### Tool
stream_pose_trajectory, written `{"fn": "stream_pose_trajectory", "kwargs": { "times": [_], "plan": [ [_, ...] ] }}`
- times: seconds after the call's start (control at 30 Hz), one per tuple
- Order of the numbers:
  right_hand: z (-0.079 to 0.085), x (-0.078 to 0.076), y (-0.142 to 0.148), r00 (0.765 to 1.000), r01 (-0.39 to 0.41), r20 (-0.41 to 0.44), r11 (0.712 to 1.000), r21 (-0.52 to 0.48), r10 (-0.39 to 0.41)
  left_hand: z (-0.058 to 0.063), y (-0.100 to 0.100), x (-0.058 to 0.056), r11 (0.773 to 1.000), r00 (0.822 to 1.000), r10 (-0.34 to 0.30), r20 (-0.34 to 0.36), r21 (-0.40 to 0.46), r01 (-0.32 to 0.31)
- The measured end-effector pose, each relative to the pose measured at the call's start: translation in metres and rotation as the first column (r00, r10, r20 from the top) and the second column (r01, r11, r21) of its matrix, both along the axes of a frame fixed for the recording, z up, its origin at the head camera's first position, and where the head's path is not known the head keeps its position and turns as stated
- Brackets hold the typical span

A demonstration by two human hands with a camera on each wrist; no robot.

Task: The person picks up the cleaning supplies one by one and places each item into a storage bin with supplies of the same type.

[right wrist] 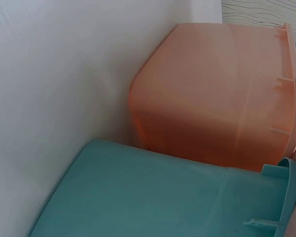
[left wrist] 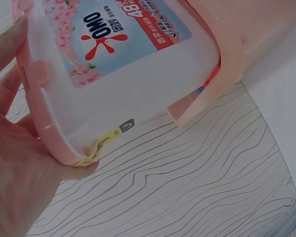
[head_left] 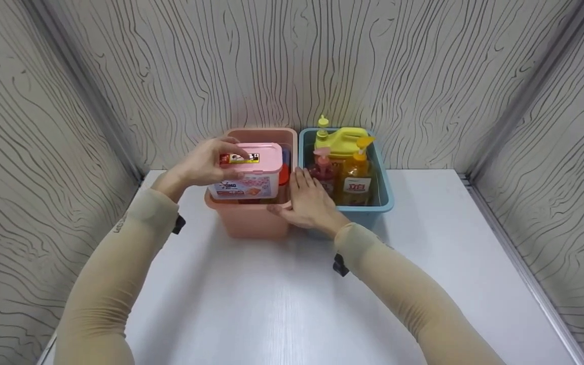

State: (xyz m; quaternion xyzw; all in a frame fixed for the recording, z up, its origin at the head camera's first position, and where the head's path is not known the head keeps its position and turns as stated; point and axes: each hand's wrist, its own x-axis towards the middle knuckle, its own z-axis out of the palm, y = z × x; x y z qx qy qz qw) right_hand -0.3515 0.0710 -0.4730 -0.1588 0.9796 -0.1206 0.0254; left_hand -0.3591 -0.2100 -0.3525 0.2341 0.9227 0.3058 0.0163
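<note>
My left hand (head_left: 206, 163) grips a white OMO laundry box (head_left: 246, 186) with a pink lid, fingers over the lid and thumb at its side. The box sits in the top of the pink bin (head_left: 254, 223), above its front rim. In the left wrist view the box's printed label (left wrist: 113, 37) shows beside the bin's rim (left wrist: 232, 44). My right hand (head_left: 312, 203) rests with straight fingers across the adjoining rims of the pink bin and the blue bin (head_left: 386, 200). In the right wrist view only a sliver of that hand shows at the edge.
The blue bin holds a yellow-green jug (head_left: 345, 144), an orange pump bottle (head_left: 357, 177) and a dark red pump bottle (head_left: 324, 172). A red-capped item (head_left: 284, 175) stands beside the box. Wood-grain panels (head_left: 271, 61) enclose the white table (head_left: 251, 304).
</note>
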Motion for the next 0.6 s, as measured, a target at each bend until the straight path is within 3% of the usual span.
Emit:
{"fn": "stream_pose_trajectory", "kwargs": {
  "times": [0.3,0.6],
  "plan": [
    [-0.001,0.0,0.002,1.0,-0.025,-0.01,1.0,-0.009,0.025,-0.009,0.003,-0.006,0.997,0.995,-0.073,-0.062,-0.012,0.072],
    [0.0,0.001,0.002,1.0,-0.009,0.005,1.0,-0.019,0.009,-0.018,0.006,-0.006,0.999,0.999,-0.035,-0.011,-0.025,0.035]
  ]
}}
